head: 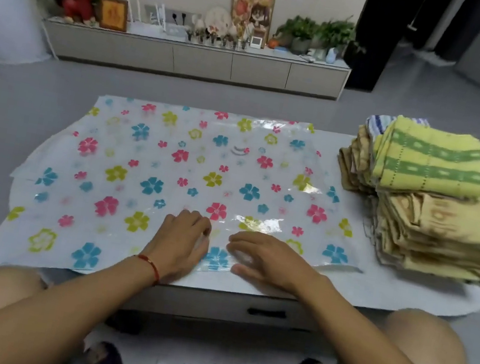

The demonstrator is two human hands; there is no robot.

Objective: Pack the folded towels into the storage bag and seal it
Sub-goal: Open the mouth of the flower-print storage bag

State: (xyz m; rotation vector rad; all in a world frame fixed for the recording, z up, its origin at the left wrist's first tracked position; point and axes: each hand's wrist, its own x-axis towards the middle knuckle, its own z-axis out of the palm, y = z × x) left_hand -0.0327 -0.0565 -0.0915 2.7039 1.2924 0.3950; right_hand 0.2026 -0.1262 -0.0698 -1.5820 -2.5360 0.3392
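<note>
- The flower-printed storage bag [170,169] lay flat under both hands, thin, slick and floppy; likely best taken at its near edge.
- The left hand [181,243] and right hand [266,262] rested on it, fingers loosely curled; whether they pinched the film was unclear.
- The folded towels [428,199], soft and bulky, stood stacked beyond the right hand on the table [405,294], nothing between.

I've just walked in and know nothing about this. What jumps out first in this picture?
The eye lands first on the big clear storage bag printed with bright flowers, spread flat across the low table. Both hands, left hand and right hand, rest on its near edge. At the table's right end sits a tall stack of folded yellow towels, none packed yet.
</note>
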